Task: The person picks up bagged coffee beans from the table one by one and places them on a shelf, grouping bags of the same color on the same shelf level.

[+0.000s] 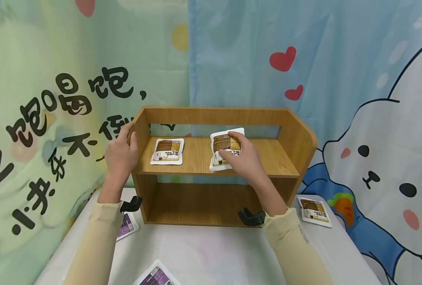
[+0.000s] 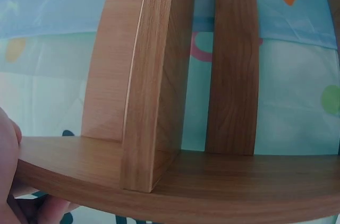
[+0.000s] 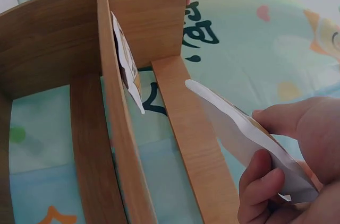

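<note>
A two-tier wooden shelf rack (image 1: 216, 114) stands on the white table. My left hand (image 1: 121, 152) grips the upper edge of its left side panel, and the left wrist view catches part of that hand (image 2: 7, 168) on the wood. Over the right half of the upper tier, my right hand (image 1: 247, 161) pinches a brown-and-white food pouch (image 1: 222, 141) between thumb and fingers. The right wrist view shows this pouch (image 3: 226, 123) tilted, apart from the shelf board. A similar pouch (image 1: 167, 151) leans on the upper tier at left.
Another brown-and-white pouch (image 1: 315, 211) lies on the table (image 1: 211, 253) right of the rack. Purple-and-white packets lie at the left, one (image 1: 127, 225) partly behind my left wrist and one (image 1: 156, 275) at the front edge of view. Printed curtains (image 1: 232, 59) hang behind.
</note>
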`<action>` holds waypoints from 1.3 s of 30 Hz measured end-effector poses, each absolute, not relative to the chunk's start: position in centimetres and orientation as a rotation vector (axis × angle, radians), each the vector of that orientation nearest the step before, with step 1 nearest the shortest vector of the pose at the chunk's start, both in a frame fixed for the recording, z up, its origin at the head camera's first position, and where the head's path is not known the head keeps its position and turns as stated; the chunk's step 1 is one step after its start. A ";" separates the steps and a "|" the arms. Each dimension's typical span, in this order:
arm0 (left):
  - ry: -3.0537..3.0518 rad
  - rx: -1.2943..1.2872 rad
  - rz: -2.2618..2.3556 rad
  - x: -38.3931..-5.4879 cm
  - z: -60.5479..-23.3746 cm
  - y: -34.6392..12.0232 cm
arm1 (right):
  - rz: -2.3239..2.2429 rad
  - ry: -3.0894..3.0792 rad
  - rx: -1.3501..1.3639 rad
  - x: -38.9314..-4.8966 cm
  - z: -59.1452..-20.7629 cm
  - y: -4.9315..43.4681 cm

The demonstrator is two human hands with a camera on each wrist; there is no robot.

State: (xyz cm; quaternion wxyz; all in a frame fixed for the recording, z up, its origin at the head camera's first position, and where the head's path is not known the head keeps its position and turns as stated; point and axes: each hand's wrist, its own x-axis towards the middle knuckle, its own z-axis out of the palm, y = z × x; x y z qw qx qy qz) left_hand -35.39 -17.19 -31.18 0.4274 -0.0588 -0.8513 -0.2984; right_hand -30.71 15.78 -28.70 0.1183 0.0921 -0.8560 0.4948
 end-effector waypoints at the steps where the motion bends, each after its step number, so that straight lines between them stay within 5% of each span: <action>1: -2.133 -0.146 -0.745 -35.3 -31.2 -17.3 | 1.475 -2.504 0.264 -31.2 -28.5 15.5; 18: -2.304 0.002 -0.648 -35.4 -29.1 -16.5 | 1.548 -2.562 0.160 -36.2 -27.1 12.5; 39: -2.272 0.004 -0.621 -35.4 -29.8 -16.4 | 1.365 -2.700 0.171 -38.5 -29.7 12.1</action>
